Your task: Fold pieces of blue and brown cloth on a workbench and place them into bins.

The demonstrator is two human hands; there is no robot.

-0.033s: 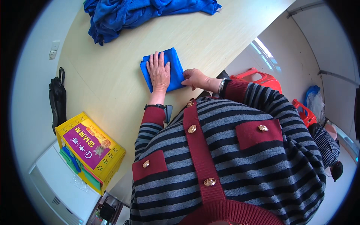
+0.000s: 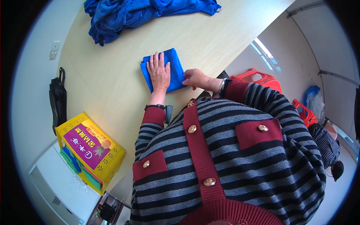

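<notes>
A folded blue cloth (image 2: 173, 67) lies on the pale wooden table (image 2: 202, 41) near its front edge. My left hand (image 2: 159, 73) rests flat on the cloth's left half, with its fingers stretched toward the far edge. At the near right corner, my right hand (image 2: 195, 79) pinches the edge of the same cloth between thumb and fingers. The inner layers of the fold are hidden.
A heap of crumpled blue cloths (image 2: 123, 17) lies at the table's far left. A yellow box (image 2: 114, 167) with green and blue cloths stands at the near left, by a black umbrella (image 2: 57, 99). Red stools (image 2: 258, 77) stand on the floor to the right.
</notes>
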